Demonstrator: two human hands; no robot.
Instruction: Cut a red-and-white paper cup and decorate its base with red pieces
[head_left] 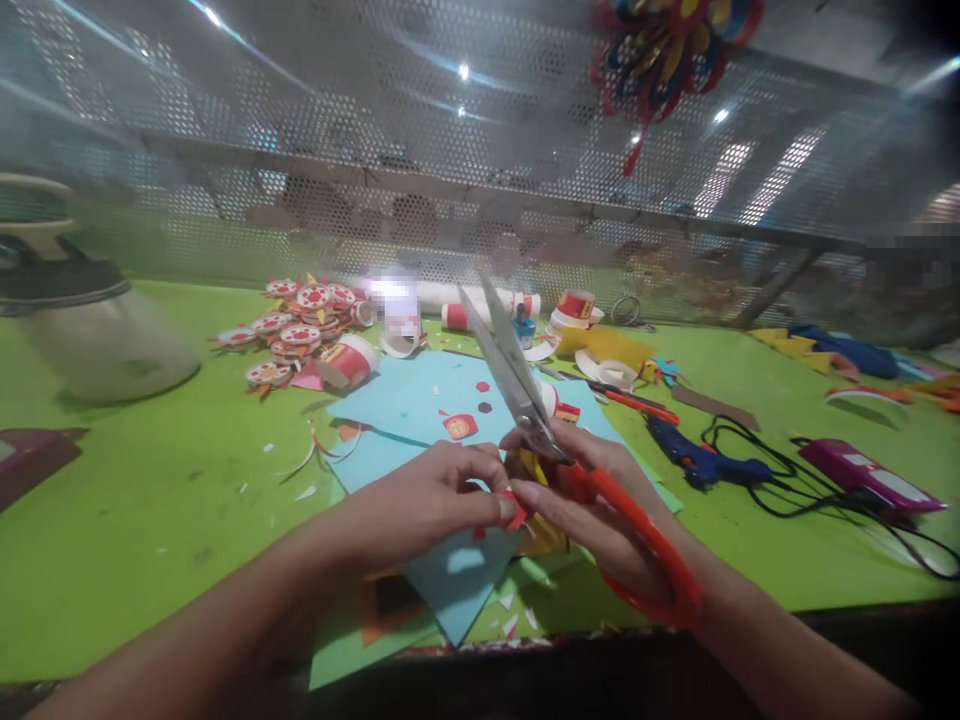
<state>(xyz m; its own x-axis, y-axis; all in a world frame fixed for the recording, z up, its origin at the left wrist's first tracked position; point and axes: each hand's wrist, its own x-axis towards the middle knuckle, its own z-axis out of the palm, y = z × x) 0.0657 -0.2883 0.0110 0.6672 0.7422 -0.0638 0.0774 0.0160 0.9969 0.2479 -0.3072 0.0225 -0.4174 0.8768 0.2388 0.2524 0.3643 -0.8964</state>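
Head view: left hand and right hand pinch a red paper piece, near centre; right also holds scissors. Far left, tipped paper cup: label illegible, contents unclear.

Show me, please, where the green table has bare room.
Left: mostly bare between the white container and left forearm. Right: a patch between the blue glue gun and right forearm. Crowded: on the blue paper and beyond.

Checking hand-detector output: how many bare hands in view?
2: the left hand, left of centre, at a small red paper piece; the right hand, right of centre, holding silver-bladed scissors with orange-red handles. No other hand shows.
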